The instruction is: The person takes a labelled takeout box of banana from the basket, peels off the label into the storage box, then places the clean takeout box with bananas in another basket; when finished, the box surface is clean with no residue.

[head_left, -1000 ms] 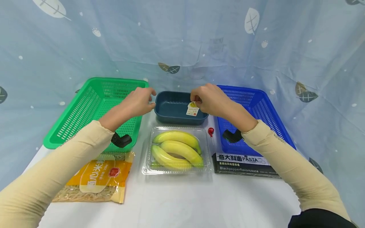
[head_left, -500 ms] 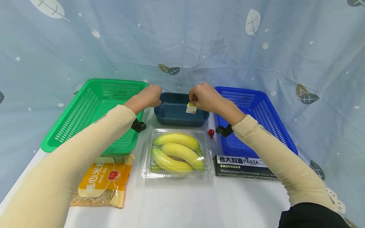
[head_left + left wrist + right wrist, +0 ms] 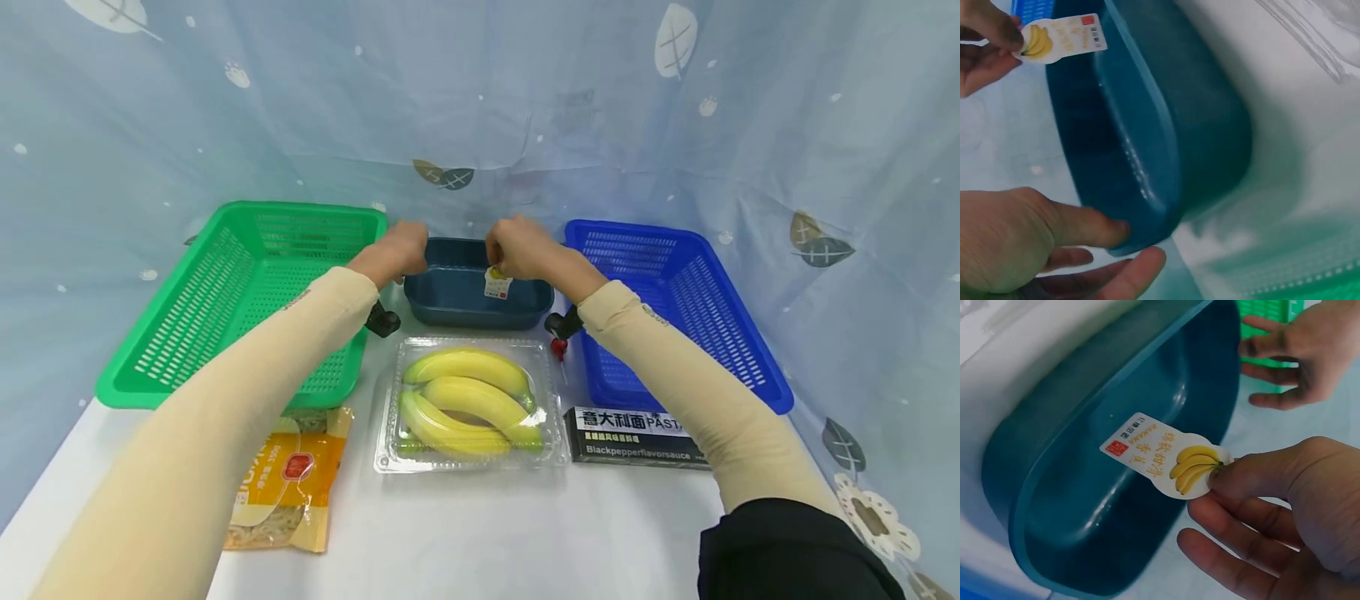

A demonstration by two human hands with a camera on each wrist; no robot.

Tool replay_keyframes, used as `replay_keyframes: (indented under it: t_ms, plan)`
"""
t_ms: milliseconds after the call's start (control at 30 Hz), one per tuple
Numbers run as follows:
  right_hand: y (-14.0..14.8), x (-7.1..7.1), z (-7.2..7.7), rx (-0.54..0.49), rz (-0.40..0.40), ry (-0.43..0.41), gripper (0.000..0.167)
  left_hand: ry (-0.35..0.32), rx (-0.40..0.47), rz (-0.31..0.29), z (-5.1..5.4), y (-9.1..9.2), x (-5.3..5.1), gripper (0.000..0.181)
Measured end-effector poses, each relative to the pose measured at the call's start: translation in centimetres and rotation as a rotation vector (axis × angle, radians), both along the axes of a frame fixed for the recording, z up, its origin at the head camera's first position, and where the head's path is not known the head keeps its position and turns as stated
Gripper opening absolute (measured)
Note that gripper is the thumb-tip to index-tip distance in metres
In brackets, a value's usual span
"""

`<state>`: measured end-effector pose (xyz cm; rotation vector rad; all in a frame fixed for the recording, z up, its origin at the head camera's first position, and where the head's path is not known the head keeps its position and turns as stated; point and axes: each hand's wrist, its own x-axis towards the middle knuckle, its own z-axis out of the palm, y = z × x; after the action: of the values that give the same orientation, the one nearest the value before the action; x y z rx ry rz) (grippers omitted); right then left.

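My right hand (image 3: 519, 247) pinches a small banana label (image 3: 1180, 464) between thumb and forefinger, above the dark teal basin (image 3: 1022, 531). The label is white, printed with bananas, characters and a red square. At the basin's left end is my left hand (image 3: 1029, 250), with its thumb by the rim and its fingers loosely spread outside. Whether these fingertips press on the rim is hard to tell. In the head view the left fingers are mostly hidden. Nearer me lies a clear lidded box (image 3: 551, 433) with several yellow bananas (image 3: 472, 400) inside.
A green basket (image 3: 247, 275) stands at left, a blue basket (image 3: 697, 308) at right. An orange noodle packet (image 3: 300, 467) lies front left, a black pasta box (image 3: 637, 446) front right. A red lollipop (image 3: 558, 347) lies beside the clear box. A patterned curtain (image 3: 480, 92) hangs behind.
My left hand has moved right, from the green basket's edge to the basin's left end. My right hand, still holding the label, has shifted slightly left over the basin.
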<state>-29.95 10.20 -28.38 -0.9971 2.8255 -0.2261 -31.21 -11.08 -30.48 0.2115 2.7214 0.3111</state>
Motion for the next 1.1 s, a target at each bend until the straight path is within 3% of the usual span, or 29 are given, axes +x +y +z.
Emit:
replay_keyframes:
  t_ms: [233, 467, 633, 1100]
  plan:
    - [-0.7, -2.2, -2.2, 0.061, 0.011, -0.071, 0.009, -0.011, 0.01, 0.041, -1.3, 0.0, -0.2, 0.028]
    - [-0.5, -4.7, -4.5, 0.124, -0.093, -0.136, 0.007, -0.044, -0.008, 0.053, -1.7, 0.2, -0.8, 0.036]
    - [-0.3, -5.8, -5.3, 0.15, -0.117, -0.093, 0.009, -0.054, 0.002, 0.04, -1.5, 0.4, -0.9, 0.036]
    - [-0.5, -6.3, -7.0, 0.18, -0.036, 0.089, 0.006, -0.061, -0.027, 0.028, -1.5, 0.6, -0.8, 0.033]
